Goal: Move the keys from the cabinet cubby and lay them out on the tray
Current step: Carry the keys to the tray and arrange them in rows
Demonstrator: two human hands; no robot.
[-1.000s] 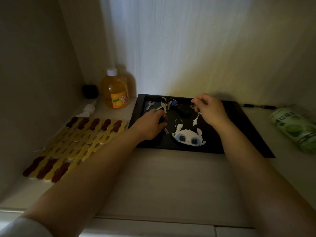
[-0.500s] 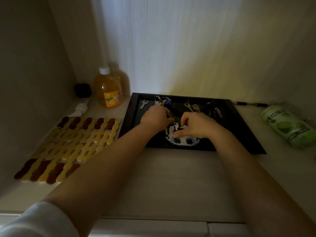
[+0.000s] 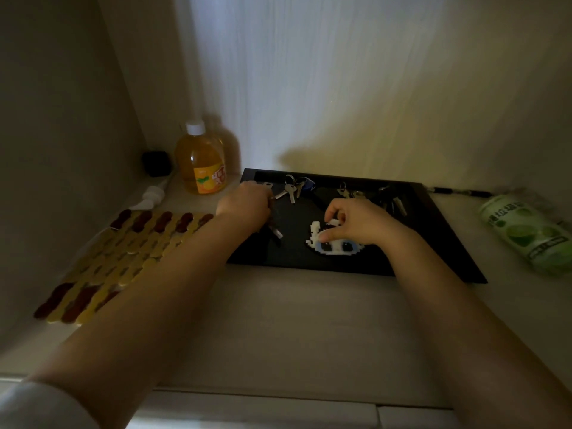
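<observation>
A black tray (image 3: 445, 243) lies on the cubby floor against the back wall. Along its far edge lie a silver key bunch with a blue tag (image 3: 294, 188), a small key pair (image 3: 343, 191) and a darker bunch (image 3: 394, 201). A white pixel-bead charm with blue eyes (image 3: 335, 247) lies at the tray's front. My right hand (image 3: 356, 222) rests on the charm and pinches its upper left part. My left hand (image 3: 246, 205) sits curled over the tray's left side, with a key (image 3: 275, 232) sticking out beneath it.
An orange juice bottle (image 3: 201, 162) stands at the back left beside a small black box (image 3: 156, 162). A yellow and brown woven mat (image 3: 123, 255) covers the left floor. A green can (image 3: 526, 232) lies on its side at the right, a pen (image 3: 452, 191) behind it.
My right hand lowered a small key pair onto the tray's far edge, then came down onto the white charm. My left hand shifted left over the tray's left side.
</observation>
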